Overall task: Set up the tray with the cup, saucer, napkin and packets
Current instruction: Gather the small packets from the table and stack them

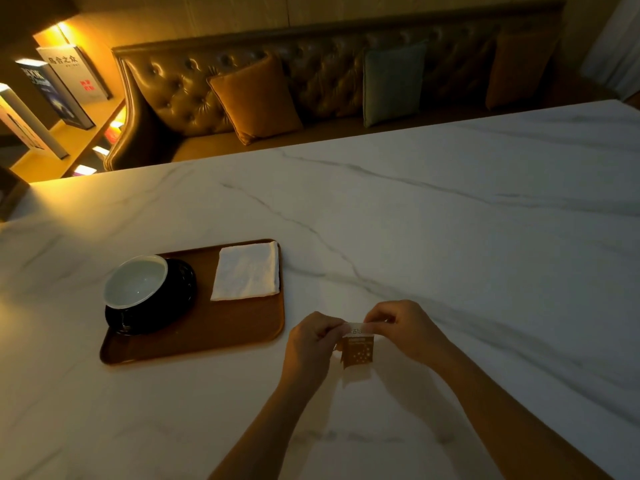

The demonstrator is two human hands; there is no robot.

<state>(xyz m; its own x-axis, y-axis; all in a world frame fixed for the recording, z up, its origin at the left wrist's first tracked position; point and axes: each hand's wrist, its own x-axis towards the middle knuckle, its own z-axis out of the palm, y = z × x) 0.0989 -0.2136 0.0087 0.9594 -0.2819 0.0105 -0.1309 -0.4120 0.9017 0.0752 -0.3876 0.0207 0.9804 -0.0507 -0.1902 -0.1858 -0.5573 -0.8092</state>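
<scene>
I've got both hands (pixel 313 341) (pixel 403 329) pinching the packets (pixel 358 349) off-tray (pixel 194 344); thin edge grip, one could slip out.

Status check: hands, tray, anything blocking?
Left hand and right hand pinch packet above table. Cup, saucer, napkin on tray. Nothing blocking.

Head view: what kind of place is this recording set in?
Probably a cafe or lounge. A tufted leather bench with cushions runs behind a marble table, lit shelves display books, and a serving tray holds a cup.
</scene>
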